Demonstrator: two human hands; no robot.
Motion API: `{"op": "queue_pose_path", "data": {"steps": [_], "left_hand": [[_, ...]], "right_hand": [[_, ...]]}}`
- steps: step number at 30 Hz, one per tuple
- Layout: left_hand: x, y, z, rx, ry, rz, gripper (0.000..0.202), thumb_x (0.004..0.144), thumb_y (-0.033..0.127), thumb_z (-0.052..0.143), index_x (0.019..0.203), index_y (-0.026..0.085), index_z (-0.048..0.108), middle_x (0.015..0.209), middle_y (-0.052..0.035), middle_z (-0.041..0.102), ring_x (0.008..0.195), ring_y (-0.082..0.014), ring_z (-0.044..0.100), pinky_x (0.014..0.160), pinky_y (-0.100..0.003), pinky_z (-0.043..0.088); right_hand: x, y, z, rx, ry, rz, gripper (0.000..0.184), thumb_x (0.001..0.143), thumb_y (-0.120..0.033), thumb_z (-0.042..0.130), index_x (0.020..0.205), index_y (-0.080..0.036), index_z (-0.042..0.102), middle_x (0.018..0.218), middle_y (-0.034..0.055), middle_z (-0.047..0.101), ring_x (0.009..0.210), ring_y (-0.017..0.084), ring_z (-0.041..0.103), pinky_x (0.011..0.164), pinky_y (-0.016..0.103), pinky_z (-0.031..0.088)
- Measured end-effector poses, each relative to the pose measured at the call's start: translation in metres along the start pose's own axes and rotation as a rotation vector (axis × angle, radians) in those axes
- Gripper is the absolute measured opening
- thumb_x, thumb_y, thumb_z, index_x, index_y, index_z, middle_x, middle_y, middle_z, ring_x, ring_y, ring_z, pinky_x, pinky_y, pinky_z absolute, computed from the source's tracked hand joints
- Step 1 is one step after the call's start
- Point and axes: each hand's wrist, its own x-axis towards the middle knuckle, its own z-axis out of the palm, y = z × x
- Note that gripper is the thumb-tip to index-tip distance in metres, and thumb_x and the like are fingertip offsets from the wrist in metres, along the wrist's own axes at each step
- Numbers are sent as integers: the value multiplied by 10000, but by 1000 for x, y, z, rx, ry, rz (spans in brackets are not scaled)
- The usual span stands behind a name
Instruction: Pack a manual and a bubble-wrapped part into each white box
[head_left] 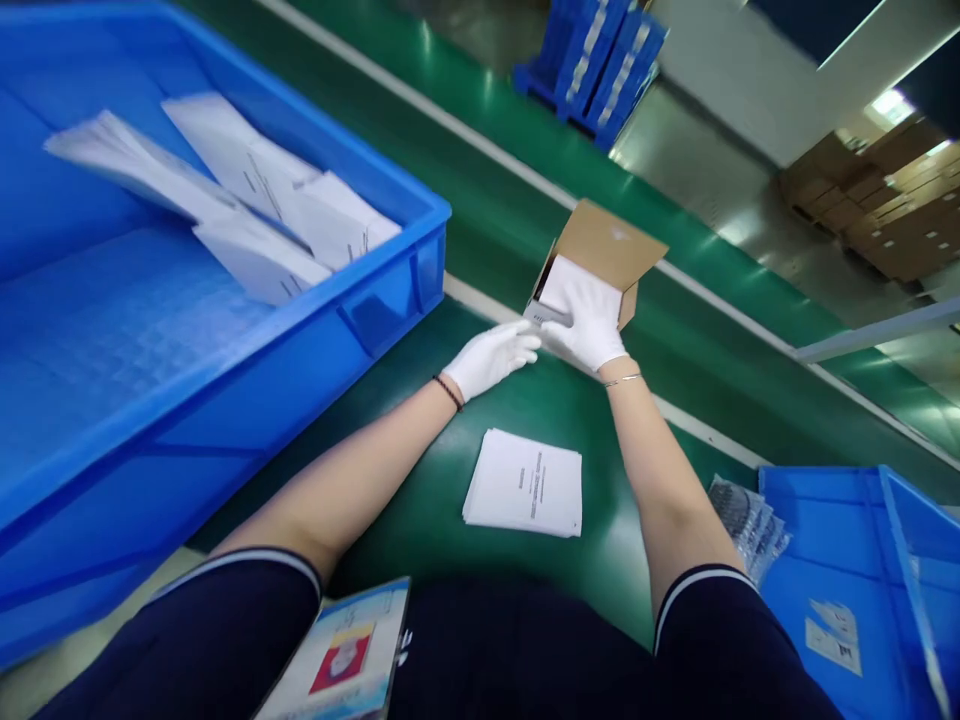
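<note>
Both my hands wear white gloves and meet at a small brown cardboard box (611, 245) on the green belt. My right hand (589, 320) lies over the box's open mouth, fingers pressed on a white item (559, 283) inside it. My left hand (491, 358) reaches to the box's near edge, fingers stretched and touching it. A stack of white printed leaflets (525, 490) lies on the belt between my forearms.
A large blue crate (315, 330) holding white booklets (247, 200) stands at the left. Another blue bin (862, 560) sits at the right with bagged items (750, 515) beside it. Blue crates (600, 60) and cardboard boxes (885, 200) stand beyond the belt.
</note>
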Motion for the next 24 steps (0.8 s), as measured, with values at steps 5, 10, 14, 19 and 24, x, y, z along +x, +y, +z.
{"op": "queue_pose_path", "data": {"steps": [5, 10, 14, 19, 24], "left_hand": [[6, -4, -5, 22, -18, 41, 304, 943, 254, 610, 1207, 103, 617, 1065, -111, 697, 897, -158, 696, 756, -220, 562], [7, -3, -11, 102, -27, 17, 381, 1029, 284, 458, 1334, 72, 544, 1181, -113, 653, 1078, -194, 671, 825, -226, 557], [8, -3, -13, 110, -91, 59, 418, 1047, 268, 406, 1379, 34, 505, 1137, -117, 658, 1103, -197, 667, 798, -199, 537], [15, -6, -18, 127, -67, 47, 390, 1046, 263, 371, 1344, 92, 555, 1255, -86, 588, 1168, -252, 640, 785, -261, 537], [24, -11, -25, 157, -25, 66, 429, 1051, 292, 298, 1326, 113, 574, 1376, -78, 501, 1214, -302, 607, 791, -319, 541]], "right_hand": [[-118, -64, -25, 112, -235, -340, 841, 870, -687, 584, 1523, -187, 409, 1592, 164, 377, 1488, 396, 277, 1199, 594, 239], [-205, -104, -14, 95, -503, -380, 1125, 625, -538, 899, 1531, -118, 381, 1580, 258, 346, 1483, 495, 225, 1171, 653, 260], [-209, -88, 2, 192, -479, -316, 1054, 706, -525, 854, 1557, -183, 336, 1571, 219, 383, 1496, 431, 253, 1171, 632, 290], [-199, -74, -5, 228, -510, -298, 1108, 688, -756, 743, 1560, -208, 335, 1626, 204, 291, 1515, 438, 193, 1177, 637, 262], [-199, -84, -2, 94, -546, -245, 1344, 540, -714, 863, 1579, -106, 265, 1626, 300, 198, 1505, 511, 118, 1170, 707, 164]]}}
